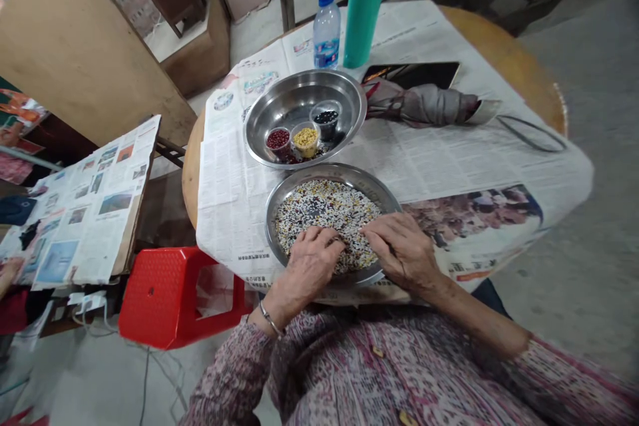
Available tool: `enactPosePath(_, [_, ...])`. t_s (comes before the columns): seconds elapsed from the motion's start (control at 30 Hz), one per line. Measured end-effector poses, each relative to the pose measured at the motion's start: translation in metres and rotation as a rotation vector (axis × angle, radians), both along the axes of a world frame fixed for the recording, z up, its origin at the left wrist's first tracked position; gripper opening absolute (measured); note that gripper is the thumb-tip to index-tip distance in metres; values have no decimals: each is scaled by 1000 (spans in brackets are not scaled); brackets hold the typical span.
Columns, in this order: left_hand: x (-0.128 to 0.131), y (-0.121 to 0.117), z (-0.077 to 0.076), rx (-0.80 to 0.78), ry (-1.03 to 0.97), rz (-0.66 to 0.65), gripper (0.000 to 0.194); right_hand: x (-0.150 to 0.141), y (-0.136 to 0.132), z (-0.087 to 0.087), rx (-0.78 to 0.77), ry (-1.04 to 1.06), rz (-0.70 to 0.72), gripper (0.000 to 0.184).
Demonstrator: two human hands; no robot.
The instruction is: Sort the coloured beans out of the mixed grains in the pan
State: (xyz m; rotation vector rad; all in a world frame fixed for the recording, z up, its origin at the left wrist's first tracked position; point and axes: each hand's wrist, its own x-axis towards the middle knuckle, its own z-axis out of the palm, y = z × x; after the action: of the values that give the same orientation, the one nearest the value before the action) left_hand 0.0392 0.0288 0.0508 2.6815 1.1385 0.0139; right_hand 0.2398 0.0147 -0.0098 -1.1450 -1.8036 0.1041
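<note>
A shallow metal plate (272, 226) on the newspaper holds a spread of mixed grains (319, 203), mostly white with yellow, dark red and black ones among them. My left hand (312, 263) rests over its near left part, fingers bent together at the grains. On the near right, my right hand (407, 253) has thumb and fingers drawn together at the grains. Whatever either hand pinches is hidden or too small to make out. Just beyond stands a metal basin (284, 96) with three clear cups: red beans (278, 139), yellow beans (305, 138) and black beans (326, 118).
Behind the basin stand a water bottle (327, 30) and a teal bottle (367, 10). A dark phone (414, 73) and a folded umbrella (424, 103) lie to the right. At left are a red stool (160, 296), another newspaper-covered table (100, 206) and another person's hand (10, 273).
</note>
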Motion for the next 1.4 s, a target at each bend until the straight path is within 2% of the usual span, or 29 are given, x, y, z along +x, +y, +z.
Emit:
enactPosePath(0.17, [-23,22,-6,98,-40,172,30,1,0,-5,-14,-7,-3,14])
enactPosePath(0.27, [-25,33,-7,189,-155,273,38,0,0,-5,-20,6,-11,15])
enactPosePath(0.33, [-24,33,-5,214,-194,317,35,0,0,-4,-16,15,-13,15])
enactPosePath(0.4, [-21,30,-3,171,-156,345,32,0,0,-3,-9,16,-13,15])
enactPosePath(0.5, [-13,23,-1,74,-48,405,54,0,0,-2,2,0,-8,15])
enactPosePath(0.53, [-10,22,-2,51,-39,415,54,0,0,-2,7,-6,-7,14])
enactPosePath(0.67, [8,27,-10,-47,-173,393,22,0,0,-2,22,-16,-5,15])
enactPosePath(0.83, [34,45,-20,-213,-422,342,21,-1,0,0,27,-11,-15,14])
enactPosePath(0.93, [42,55,-20,-173,-499,313,21,-2,1,2,39,4,-11,15])
enactPosePath(1.03, [41,64,-11,-49,-437,322,25,-2,2,4,48,20,-9,16])
enactPosePath(1.13, [35,70,4,28,-257,309,27,-2,2,3,39,35,-9,15])
enactPosePath(1.17, [33,71,9,31,-185,302,36,-2,2,2,38,42,-12,15])
enactPosePath(1.27, [30,78,16,-1,-15,265,78,-2,2,1,40,65,-24,15])
enactPosePath(1.3, [30,81,16,-13,6,234,82,-3,2,0,37,72,-26,16])
enactPosePath(1.33, [30,84,14,-25,5,191,77,-3,2,0,30,79,-27,16])
enactPosePath(1.4, [32,91,8,-51,-45,105,50,-3,2,0,8,97,-26,16])
